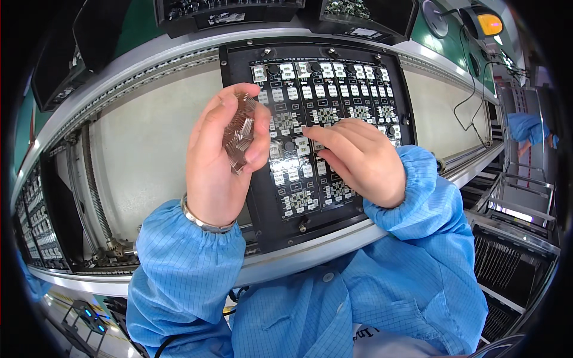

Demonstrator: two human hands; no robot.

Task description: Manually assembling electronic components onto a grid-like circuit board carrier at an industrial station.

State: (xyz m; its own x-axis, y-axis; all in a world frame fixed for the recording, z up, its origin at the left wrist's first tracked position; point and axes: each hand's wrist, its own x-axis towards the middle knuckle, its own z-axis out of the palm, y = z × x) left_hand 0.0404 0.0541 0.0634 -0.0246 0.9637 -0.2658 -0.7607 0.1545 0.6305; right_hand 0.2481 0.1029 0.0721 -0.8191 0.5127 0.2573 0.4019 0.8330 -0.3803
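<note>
My left hand (pixel 218 140) is raised over the left edge of a black fixture frame, its fingers curled around a loose bunch of small metal pin pieces (pixel 240 134), silvery and copper-toned. Within the black frame (pixel 262 224) sit several dark circuit boards (pixel 290 164) crowded with white connectors, chips and round black parts. My right hand (pixel 358 158) reaches down onto the middle of these boards with thumb and index finger close together. Whatever lies between those fingertips is too small to make out. Both wrists come out of blue checked sleeves.
The frame rests on a conveyor with metal rails (pixel 298 256) and a pale belt (pixel 149 137). Black parts bins (pixel 370 21) line the far side. A yellow-and-black device (pixel 486 25) with a cable stands far right. Another loaded frame (pixel 42 221) lies far left. A person's blue sleeve (pixel 525 126) shows at right.
</note>
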